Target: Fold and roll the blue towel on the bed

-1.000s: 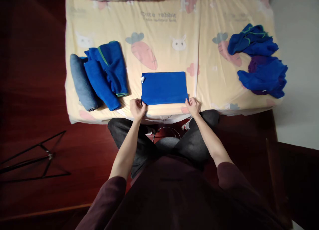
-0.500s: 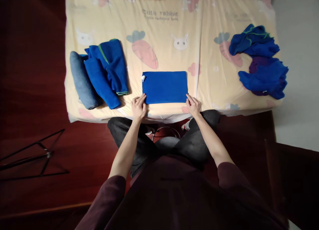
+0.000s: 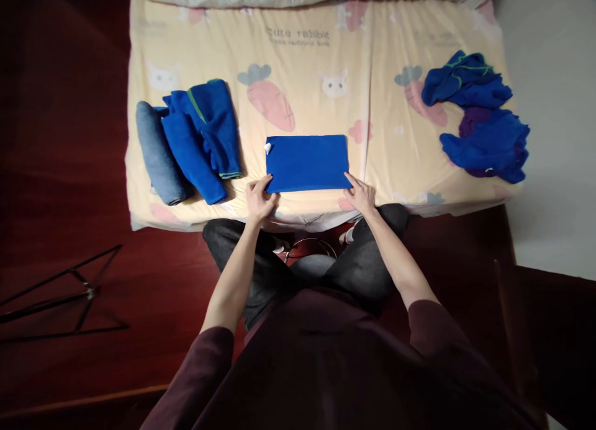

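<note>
We look down at a folded blue towel (image 3: pixel 307 163) lying flat near the bed's (image 3: pixel 395 151) front edge. Our left hand (image 3: pixel 259 200) and right hand (image 3: pixel 361 197) rest open, fingertips touching its near corners, gripping nothing. We should press evenly, keeping the edges square.

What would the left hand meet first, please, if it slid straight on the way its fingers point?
Probably the folded blue towel: the left hand already touches its near left corner, fingers pointing across it.

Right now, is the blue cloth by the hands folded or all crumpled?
Folded. The blue cloth lies flat as a neat rectangle with straight edges; the left hand and right hand touch its near corners.
</note>
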`<state>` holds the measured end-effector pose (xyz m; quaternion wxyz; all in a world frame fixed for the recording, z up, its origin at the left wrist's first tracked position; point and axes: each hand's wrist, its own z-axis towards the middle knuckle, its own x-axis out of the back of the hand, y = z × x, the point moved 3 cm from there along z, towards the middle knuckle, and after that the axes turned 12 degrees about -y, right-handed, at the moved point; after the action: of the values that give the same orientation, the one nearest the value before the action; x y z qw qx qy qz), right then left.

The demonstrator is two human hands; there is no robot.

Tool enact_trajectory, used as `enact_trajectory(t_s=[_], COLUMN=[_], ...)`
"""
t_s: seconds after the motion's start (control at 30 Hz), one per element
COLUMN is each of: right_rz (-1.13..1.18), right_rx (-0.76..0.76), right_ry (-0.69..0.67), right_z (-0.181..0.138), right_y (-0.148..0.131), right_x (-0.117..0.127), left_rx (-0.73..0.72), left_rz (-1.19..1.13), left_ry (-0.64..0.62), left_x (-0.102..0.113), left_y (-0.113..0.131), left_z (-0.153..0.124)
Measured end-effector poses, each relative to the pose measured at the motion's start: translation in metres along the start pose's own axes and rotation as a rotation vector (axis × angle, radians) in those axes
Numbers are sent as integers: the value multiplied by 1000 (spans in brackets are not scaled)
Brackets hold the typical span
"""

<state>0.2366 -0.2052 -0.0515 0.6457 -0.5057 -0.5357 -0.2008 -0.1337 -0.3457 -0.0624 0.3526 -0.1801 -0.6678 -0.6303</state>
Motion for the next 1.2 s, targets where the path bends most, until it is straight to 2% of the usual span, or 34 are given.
enact_trajectory(t_s=[0.1,0.27,0.33,0.5,0.67,1.2], right_rz=[63,211,264,362,358,308], right_rx=[-30,-58,-53,-8,-16,-45], right_ry=[-42,-63,-64,-49,3,63], right_z=[9,29,34,40,38,33], right_y=[4,6,6,15,22,11], right_x=[5,14,14,10,7,12], left_rx=[6,-63,-81,-8,1,15], left_rz=[-32,-7,-20,-90,-102,-180], left_ry=[1,-96,-96,43,72,173], left_x=[5,14,15,7,3,1], left_y=[-3,-2,-2,-11,-17,-17], left_z=[11,37,42,38,35,33])
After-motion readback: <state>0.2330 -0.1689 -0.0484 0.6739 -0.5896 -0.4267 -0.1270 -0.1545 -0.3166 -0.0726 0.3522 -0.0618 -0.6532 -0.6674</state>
